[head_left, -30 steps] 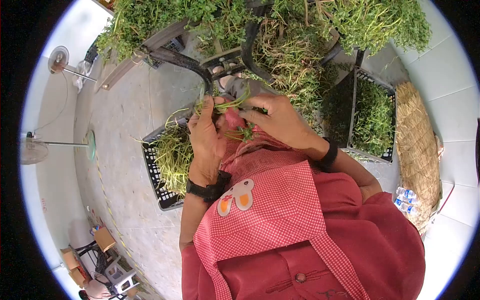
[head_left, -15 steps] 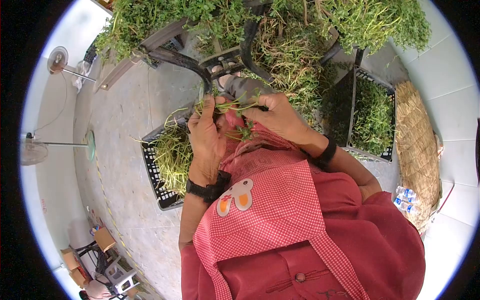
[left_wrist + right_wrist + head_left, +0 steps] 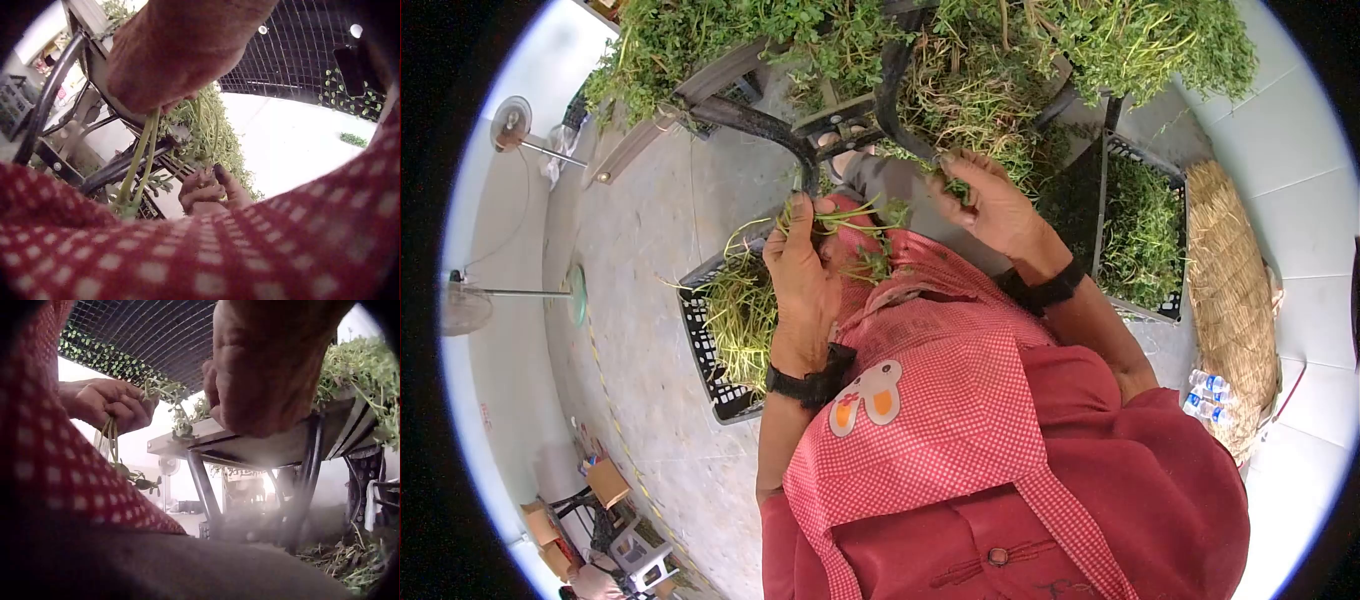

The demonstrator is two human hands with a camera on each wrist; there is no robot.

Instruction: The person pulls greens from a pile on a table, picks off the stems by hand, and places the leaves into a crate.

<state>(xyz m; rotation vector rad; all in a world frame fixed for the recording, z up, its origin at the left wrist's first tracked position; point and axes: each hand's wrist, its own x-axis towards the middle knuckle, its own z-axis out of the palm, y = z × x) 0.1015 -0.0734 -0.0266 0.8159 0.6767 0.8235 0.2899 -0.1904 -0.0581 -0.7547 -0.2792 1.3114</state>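
Note:
Between its thumb and fingers my left hand (image 3: 800,285) pinches thin leafy green stems (image 3: 850,217), above the apron-covered lap. In the left wrist view two pale stems (image 3: 142,159) hang down below that hand. My right hand (image 3: 992,210) is raised apart from the left, to its right, with fingers curled and a bit of green leaf (image 3: 955,187) showing between them. Its fingers are mostly hidden in the right wrist view. A black crate (image 3: 697,325) filled with pale stems (image 3: 742,315) stands by the left hand.
Leafy greens (image 3: 740,45) heap over a slatted table with dark metal legs (image 3: 895,95). A pile of cut stalks (image 3: 970,105) lies beneath. Another crate of greens (image 3: 1142,235) and a straw roll (image 3: 1232,290) stand at the right, with water bottles (image 3: 1208,397) nearby.
My right hand has moved away from the stems, up and to the right. The left hand stays almost in place, still holding the stems, which now hang free at their right ends.

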